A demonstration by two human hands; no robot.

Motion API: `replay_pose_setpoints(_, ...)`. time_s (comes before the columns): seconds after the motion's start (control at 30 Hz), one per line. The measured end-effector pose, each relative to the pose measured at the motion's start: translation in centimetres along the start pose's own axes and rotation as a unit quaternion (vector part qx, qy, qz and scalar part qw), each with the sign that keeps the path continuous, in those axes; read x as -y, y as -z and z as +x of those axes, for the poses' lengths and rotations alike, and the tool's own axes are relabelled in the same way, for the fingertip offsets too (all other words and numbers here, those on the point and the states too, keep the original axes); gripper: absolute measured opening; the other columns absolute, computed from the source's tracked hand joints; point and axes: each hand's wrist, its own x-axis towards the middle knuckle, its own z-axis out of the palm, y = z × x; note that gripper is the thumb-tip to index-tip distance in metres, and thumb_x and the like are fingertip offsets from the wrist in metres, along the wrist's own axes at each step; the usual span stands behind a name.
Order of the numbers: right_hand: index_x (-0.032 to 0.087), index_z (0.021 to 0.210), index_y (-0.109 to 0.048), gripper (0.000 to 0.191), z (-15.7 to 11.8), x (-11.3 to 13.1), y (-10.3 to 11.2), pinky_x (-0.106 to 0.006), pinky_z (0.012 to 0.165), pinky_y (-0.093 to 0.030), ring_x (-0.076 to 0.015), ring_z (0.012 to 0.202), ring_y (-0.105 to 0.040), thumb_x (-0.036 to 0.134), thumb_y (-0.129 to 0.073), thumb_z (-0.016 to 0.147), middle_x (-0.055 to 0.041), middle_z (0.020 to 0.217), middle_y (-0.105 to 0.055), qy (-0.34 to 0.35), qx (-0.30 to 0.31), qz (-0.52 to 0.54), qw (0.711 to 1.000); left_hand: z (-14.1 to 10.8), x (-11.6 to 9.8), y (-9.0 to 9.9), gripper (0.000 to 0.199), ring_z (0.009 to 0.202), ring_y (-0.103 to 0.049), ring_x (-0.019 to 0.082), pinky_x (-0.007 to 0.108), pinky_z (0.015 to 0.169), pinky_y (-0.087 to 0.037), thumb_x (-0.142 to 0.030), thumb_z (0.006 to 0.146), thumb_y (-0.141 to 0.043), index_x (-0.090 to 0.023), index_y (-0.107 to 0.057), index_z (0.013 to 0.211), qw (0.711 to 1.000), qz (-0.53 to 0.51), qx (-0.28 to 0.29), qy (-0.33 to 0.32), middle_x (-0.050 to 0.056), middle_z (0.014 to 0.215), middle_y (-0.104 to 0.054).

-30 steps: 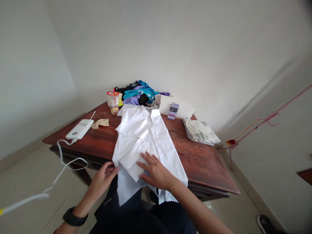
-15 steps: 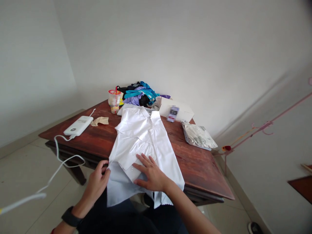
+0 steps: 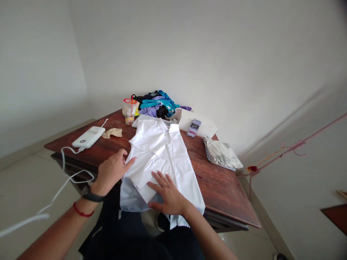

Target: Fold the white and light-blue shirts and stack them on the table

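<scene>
A white shirt (image 3: 184,166) lies lengthwise on the wooden table, partly folded, its lower end hanging over the front edge. Flat on the folded sleeve and cuff rests my right hand (image 3: 167,195), fingers spread. My left hand (image 3: 115,169) is at the shirt's left edge, thumb stretched out over the fabric and the other fingers curled, with a gap between them and no cloth visible in it.
On the left of the table (image 3: 227,195) are a white power bank (image 3: 89,137) with a cable and a beige scrap (image 3: 112,133). Behind stand a plastic cup (image 3: 129,112), piled clothes (image 3: 159,104) and a white box (image 3: 207,128). A packaged garment (image 3: 222,154) lies right.
My left hand has let go of the shirt's lower left edge and moved up and forward along it. The hanging corner has dropped back. My right hand has stayed in place.
</scene>
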Motion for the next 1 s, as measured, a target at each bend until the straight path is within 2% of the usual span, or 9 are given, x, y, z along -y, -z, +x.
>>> replay_pose_setpoints(0.07,0.030,0.158,-0.040,0.081,0.0,0.0,0.0,-0.060,0.126,-0.011,-0.0344,0.159,-0.008,0.062,-0.066,0.089,-0.0087,0.173,-0.010,0.000,0.003,-0.001,1.000,2.7,-0.8,0.0,0.057,0.101,-0.071,0.035,0.038,0.080,-0.051,-0.058,0.097,-0.051,-0.014,-0.048,0.133,0.999,0.011,0.034,0.006,0.019,0.115,-0.072)
replay_pose_setpoints(0.13,0.030,0.158,-0.039,0.082,0.0,-0.1,0.0,-0.060,0.126,-0.012,-0.0342,0.159,-0.009,0.062,-0.066,0.088,-0.0081,0.173,-0.010,0.000,0.004,0.002,1.000,4.8,-0.5,-0.4,0.059,0.104,-0.070,0.037,0.044,0.085,-0.051,-0.046,0.100,-0.050,-0.008,-0.039,0.143,0.998,0.014,0.059,0.014,0.024,0.119,-0.070)
replay_pose_setpoints(0.23,0.030,0.158,-0.040,0.080,0.0,-0.2,0.0,-0.060,0.126,-0.011,-0.0337,0.159,-0.009,0.064,-0.064,0.089,-0.0073,0.174,-0.010,0.003,-0.001,0.007,1.000,6.5,1.4,-0.6,0.053,0.100,-0.071,0.032,0.043,0.087,-0.051,-0.031,0.101,-0.047,-0.010,-0.036,0.148,0.997,0.007,0.073,0.020,0.020,0.114,-0.073)
replay_pose_setpoints(0.4,0.030,0.158,-0.039,0.081,0.0,-0.4,0.0,-0.060,0.126,-0.010,-0.0343,0.159,-0.008,0.068,-0.061,0.090,-0.0064,0.174,-0.008,0.008,-0.009,0.019,1.000,6.7,3.7,0.0,0.048,0.108,-0.068,0.031,0.042,0.092,-0.050,-0.028,0.099,-0.050,-0.015,-0.042,0.144,0.998,0.010,0.056,0.025,0.013,0.117,-0.073)
replay_pose_setpoints(0.5,0.030,0.158,-0.039,0.082,0.0,-0.5,-0.2,-0.060,0.126,-0.009,-0.0343,0.159,-0.007,0.069,-0.061,0.089,-0.0063,0.174,-0.008,0.011,-0.010,0.024,1.000,7.0,2.8,-0.1,0.045,0.111,-0.067,0.030,0.039,0.094,-0.049,-0.034,0.101,-0.048,-0.016,-0.044,0.142,1.000,-0.014,0.017,-0.016,0.012,0.120,-0.071)
replay_pose_setpoints(0.63,0.031,0.159,-0.039,0.082,0.0,-0.5,-0.3,-0.059,0.127,-0.007,-0.0334,0.160,-0.006,0.068,-0.062,0.089,-0.0069,0.174,-0.007,0.010,-0.017,0.023,1.000,9.3,1.0,-1.3,0.064,0.120,-0.064,0.036,0.043,0.095,-0.049,-0.055,0.099,-0.051,-0.014,-0.041,0.147,0.998,-0.012,0.043,-0.037,0.018,0.127,-0.068)
replay_pose_setpoints(0.73,0.032,0.159,-0.038,0.081,-0.2,-0.4,-0.1,-0.057,0.127,-0.006,-0.0317,0.160,-0.005,0.067,-0.063,0.090,-0.0070,0.174,-0.009,0.013,-0.028,0.036,0.999,11.6,0.7,-2.3,0.060,0.125,-0.061,0.038,0.044,0.098,-0.048,-0.042,0.099,-0.053,-0.012,-0.041,0.149,0.999,-0.003,0.035,-0.038,0.023,0.136,-0.062)
replay_pose_setpoints(0.9,0.030,0.159,-0.038,0.081,-0.7,-0.2,1.0,-0.057,0.127,-0.007,-0.0330,0.160,-0.006,0.066,-0.062,0.091,-0.0094,0.173,-0.010,0.018,-0.014,0.056,0.998,13.3,1.4,-2.3,0.051,0.106,-0.065,0.024,0.035,0.097,-0.047,-0.031,0.100,-0.052,-0.008,-0.044,0.144,0.994,-0.067,0.036,-0.073,0.016,0.123,-0.067)
replay_pose_setpoints(1.0,0.030,0.156,-0.043,0.075,0.0,-0.1,2.1,-0.057,0.126,-0.017,-0.0346,0.158,-0.016,0.066,-0.060,0.093,-0.0103,0.172,-0.018,0.029,-0.014,0.053,0.998,13.4,1.7,-2.2,0.055,0.096,-0.063,0.018,0.031,0.093,-0.048,-0.032,0.099,-0.055,-0.005,-0.042,0.145,0.991,-0.093,0.037,-0.086,0.013,0.122,-0.064)
